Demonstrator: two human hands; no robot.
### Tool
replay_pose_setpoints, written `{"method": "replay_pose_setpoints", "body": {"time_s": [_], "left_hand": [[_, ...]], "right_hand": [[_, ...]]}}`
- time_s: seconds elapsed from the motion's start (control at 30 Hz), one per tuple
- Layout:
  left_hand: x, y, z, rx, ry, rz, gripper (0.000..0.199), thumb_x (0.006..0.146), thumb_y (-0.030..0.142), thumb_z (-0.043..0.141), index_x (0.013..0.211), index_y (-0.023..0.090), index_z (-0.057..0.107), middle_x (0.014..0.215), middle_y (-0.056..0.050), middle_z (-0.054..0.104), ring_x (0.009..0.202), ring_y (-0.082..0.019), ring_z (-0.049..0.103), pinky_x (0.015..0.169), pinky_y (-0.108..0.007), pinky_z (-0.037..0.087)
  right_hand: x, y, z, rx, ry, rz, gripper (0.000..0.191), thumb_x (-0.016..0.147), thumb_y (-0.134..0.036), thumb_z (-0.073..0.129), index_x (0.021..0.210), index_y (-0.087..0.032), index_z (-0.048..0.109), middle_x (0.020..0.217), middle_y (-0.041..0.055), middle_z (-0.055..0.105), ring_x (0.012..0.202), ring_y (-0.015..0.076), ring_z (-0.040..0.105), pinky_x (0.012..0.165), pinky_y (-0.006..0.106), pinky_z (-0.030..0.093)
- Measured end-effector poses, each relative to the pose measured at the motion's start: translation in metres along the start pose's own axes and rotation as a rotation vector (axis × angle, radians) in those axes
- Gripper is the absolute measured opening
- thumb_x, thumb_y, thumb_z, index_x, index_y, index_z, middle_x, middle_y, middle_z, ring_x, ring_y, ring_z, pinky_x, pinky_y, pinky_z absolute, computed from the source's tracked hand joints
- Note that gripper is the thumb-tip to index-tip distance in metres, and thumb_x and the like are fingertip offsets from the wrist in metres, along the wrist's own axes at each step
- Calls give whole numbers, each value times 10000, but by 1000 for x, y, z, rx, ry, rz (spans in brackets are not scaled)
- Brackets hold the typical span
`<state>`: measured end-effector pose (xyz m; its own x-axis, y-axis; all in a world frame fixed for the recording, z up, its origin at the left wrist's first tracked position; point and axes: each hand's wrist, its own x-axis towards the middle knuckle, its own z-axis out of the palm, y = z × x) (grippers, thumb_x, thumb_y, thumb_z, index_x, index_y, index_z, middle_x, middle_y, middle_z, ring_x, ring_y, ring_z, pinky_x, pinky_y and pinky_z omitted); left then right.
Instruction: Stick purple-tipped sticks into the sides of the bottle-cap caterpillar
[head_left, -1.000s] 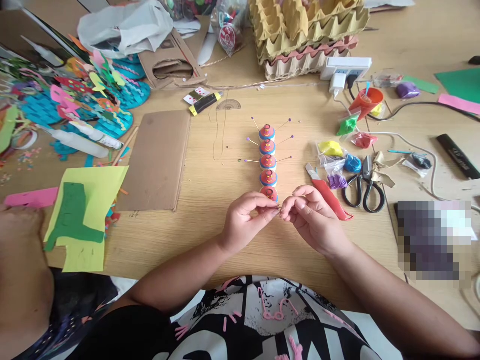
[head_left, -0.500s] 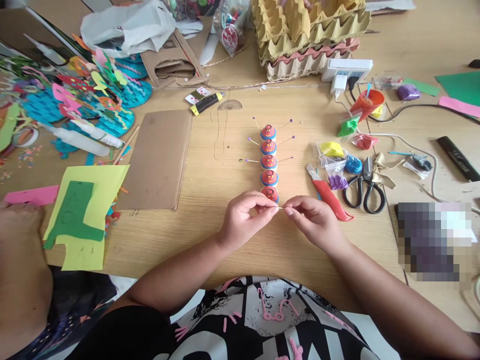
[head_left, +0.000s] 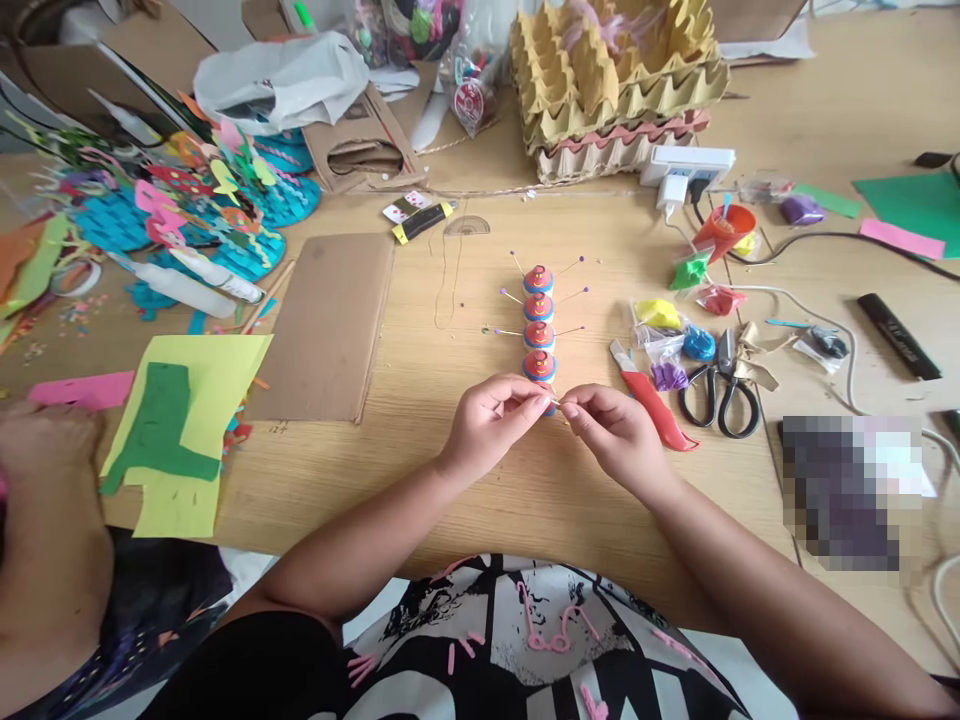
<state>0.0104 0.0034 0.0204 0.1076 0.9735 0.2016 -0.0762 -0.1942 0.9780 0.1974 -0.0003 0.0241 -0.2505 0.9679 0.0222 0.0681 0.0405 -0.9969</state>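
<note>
Both hands meet just in front of a column of small red-and-blue figures with faces (head_left: 539, 307). My left hand (head_left: 496, 418) and my right hand (head_left: 616, 432) pinch a thin pale stick (head_left: 556, 402) between them, one at each end. Three of the figures have thin sticks with purple tips (head_left: 582, 259) poking out on both sides. The fourth figure (head_left: 539, 364) has no sticks showing. The nearest figure is mostly hidden behind my fingers.
To the right lie a red cutter (head_left: 654, 405), black-handled scissors (head_left: 724, 385) and bagged clay (head_left: 657, 314). Cardboard (head_left: 322, 325) and yellow paper (head_left: 240, 375) are left. Egg trays (head_left: 615, 110) stand behind. Another person's arm (head_left: 52, 530) rests far left.
The whole view has shifted slightly, with the table's things appearing a little lower. Both hands keep their pinch on the thin stick and now cover more of the nearest figure.
</note>
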Motion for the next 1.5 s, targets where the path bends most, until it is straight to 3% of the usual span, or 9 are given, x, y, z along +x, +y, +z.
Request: {"method": "replay_pose_setpoints", "body": {"time_s": [0.17,0.37,0.57,0.77,0.93,1.1,1.33,1.5], "left_hand": [[27,2,-1,15,54,23,145,892,312,748,877,168,758,841,-40,770,740,-112,711,682,-222,568],[49,-16,2,21,99,143,213,895,375,745,850,166,744,829,-32,748,747,-113,694,713,-239,554],[45,-29,-3,32,30,206,162,906,329,740,858,176,758,834,-38,745,805,-130,694,765,-258,548],[51,-30,-7,149,67,289,212,907,376,725,826,184,762,803,-42,749,754,-135,673,718,-271,533],[56,-33,2,109,116,227,265,902,431,724,823,179,745,781,-29,725,732,-125,657,701,-260,521],[59,-31,7,103,80,186,246,913,401,719,834,169,738,760,-24,703,712,-117,645,695,-250,520],[60,-32,-4,144,22,196,210,915,375,720,850,180,767,788,-34,727,731,-127,662,694,-252,523],[62,-33,-13,115,-49,174,270,956,418,660,903,191,794,779,-44,736,727,-134,671,693,-267,540]], "right_hand": [[28,-6,2,-20,66,-56,398,893,-592,700,860,-195,679,748,23,646,647,132,525,589,267,433],[46,10,12,-18,227,-149,465,880,-675,660,857,-211,642,748,15,620,672,146,526,619,281,451],[42,20,7,-96,151,-157,428,917,-644,629,858,-221,648,749,35,634,681,168,545,630,308,471],[47,25,6,-120,137,-171,415,931,-627,617,865,-219,646,749,31,633,676,163,542,643,307,470],[52,31,3,-98,184,-192,342,955,-550,629,872,-219,656,739,23,620,677,160,533,639,299,454],[53,33,0,-94,223,-160,395,934,-606,628,893,-214,657,805,41,661,711,167,570,664,306,484],[50,32,2,-69,171,-134,351,951,-566,628,884,-222,660,774,34,649,681,161,545,634,300,471],[51,26,3,-23,162,-75,440,894,-656,654,845,-219,654,749,30,638,673,159,540,621,293,476]]}}
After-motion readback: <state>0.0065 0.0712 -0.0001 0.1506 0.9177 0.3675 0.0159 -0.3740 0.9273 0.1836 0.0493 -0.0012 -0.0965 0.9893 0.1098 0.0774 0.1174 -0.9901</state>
